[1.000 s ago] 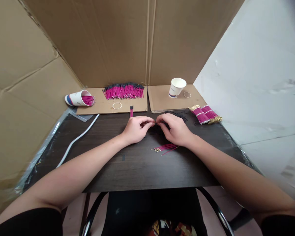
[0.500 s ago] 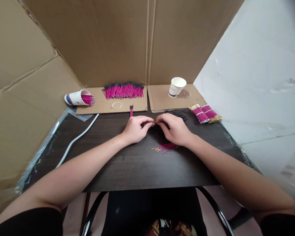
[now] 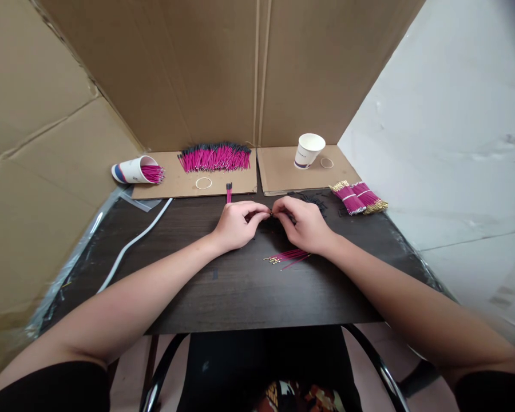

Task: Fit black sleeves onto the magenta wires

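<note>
Above the middle of the dark table, my left hand [image 3: 242, 225] and my right hand [image 3: 304, 223] meet fingertip to fingertip. The left thumb and forefinger pinch what looks like a thin pink wire, mostly hidden, with a small gold glint between the hands. My right fingers are pinched too; whatever they hold is too small to make out. Under the right wrist lie loose pink wires [image 3: 286, 256] with gold tips. Small black sleeves [image 3: 312, 200] are heaped behind the right hand. Several black-capped pink wires [image 3: 229, 193] lie just behind the left hand.
On the left cardboard sheet [image 3: 171, 187] lie a pile of black-capped wires [image 3: 217, 158], a rubber band [image 3: 203, 183] and a tipped paper cup [image 3: 131, 171] with wires. Right: upright cup [image 3: 309, 152], another band [image 3: 327, 163], banded bundles [image 3: 355, 198]. White cable [image 3: 137, 239] at left.
Both hands stay almost in place, fingertips still together. A small gold glint now shows between them, and less pink shows inside the left hand.
</note>
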The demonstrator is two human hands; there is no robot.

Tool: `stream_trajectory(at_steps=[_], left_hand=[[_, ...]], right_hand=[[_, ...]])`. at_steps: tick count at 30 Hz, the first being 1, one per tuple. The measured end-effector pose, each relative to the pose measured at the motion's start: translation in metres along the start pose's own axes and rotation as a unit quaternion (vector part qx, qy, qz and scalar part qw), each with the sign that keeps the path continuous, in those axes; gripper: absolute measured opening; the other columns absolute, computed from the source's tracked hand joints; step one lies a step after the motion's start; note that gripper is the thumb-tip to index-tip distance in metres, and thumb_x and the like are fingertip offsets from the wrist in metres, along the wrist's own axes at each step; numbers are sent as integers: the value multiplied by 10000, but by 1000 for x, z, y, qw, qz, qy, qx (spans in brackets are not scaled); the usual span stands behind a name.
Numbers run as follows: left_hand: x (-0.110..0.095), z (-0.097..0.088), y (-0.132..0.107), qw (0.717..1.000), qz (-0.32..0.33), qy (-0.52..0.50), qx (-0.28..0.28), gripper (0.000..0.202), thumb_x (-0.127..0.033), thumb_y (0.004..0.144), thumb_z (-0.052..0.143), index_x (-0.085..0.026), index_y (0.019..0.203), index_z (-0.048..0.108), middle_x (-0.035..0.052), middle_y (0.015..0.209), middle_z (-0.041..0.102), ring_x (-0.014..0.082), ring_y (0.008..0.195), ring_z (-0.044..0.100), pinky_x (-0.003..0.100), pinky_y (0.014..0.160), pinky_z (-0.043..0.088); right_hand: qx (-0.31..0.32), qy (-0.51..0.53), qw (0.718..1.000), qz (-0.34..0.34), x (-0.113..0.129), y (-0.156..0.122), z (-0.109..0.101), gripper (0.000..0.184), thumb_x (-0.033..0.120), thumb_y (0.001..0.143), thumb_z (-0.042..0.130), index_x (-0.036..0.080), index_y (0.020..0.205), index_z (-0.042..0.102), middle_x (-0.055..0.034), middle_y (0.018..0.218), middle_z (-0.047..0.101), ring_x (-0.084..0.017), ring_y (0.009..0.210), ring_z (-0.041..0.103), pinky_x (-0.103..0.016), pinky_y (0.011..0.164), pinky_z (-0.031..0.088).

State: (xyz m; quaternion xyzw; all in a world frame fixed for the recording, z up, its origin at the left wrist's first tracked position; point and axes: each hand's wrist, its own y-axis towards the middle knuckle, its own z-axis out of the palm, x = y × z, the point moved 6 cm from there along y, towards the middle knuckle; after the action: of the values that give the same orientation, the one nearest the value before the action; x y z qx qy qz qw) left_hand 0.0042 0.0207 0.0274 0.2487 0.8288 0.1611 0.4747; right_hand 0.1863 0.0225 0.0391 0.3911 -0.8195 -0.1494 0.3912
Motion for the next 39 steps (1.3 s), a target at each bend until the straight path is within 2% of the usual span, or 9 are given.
stream_trajectory(at_steps=[7, 12, 18, 24, 39], left_hand=[[-5, 0, 0, 1000, 20, -1, 4, 137, -228, 1028, 739, -179, 980, 858, 77, 944, 860, 193, 778, 761, 347, 771, 613], [-3, -1, 1, 1000, -10, -9, -1, 134, -259, 1026, 749, -182, 998, 855, 67, 926, 849, 164, 696, 697, 317, 694, 579], [2, -1, 2, 999, -34, -28, -4, 164, -303, 1013, 774, -171, 1042, 866, 75, 938, 851, 150, 663, 662, 296, 643, 540], [3, 1, 2, 999, -36, -27, 16, 177, -310, 1021, 760, -185, 993, 882, 63, 910, 856, 158, 674, 685, 301, 655, 547], [5, -1, 1, 999, -38, -31, -13, 162, -303, 1002, 785, -177, 1013, 887, 86, 948, 872, 187, 733, 763, 325, 721, 623]], right_hand=[[9, 26, 1000, 9, 0, 0, 3, 114, 150, 1080, 560, 254, 1076, 609, -38, 967, 764, -200, 840, 716, -339, 781, 572], [2, 13, 1000, 12, -4, 0, -1, 118, 174, 1072, 620, 247, 1161, 645, -57, 1038, 788, -214, 884, 740, -353, 795, 578], [-1, -21, 1000, -1, -5, 1, -6, 89, 188, 1080, 618, 230, 1084, 697, -54, 959, 784, -216, 834, 716, -360, 786, 569], [7, -10, 1000, 10, -5, 1, -4, 85, 188, 1090, 607, 217, 1059, 681, -46, 940, 774, -190, 784, 696, -326, 752, 548], [-12, -6, 1000, 24, -8, 1, -7, 75, 194, 1089, 612, 225, 1059, 673, -51, 938, 781, -204, 785, 717, -331, 748, 546]])
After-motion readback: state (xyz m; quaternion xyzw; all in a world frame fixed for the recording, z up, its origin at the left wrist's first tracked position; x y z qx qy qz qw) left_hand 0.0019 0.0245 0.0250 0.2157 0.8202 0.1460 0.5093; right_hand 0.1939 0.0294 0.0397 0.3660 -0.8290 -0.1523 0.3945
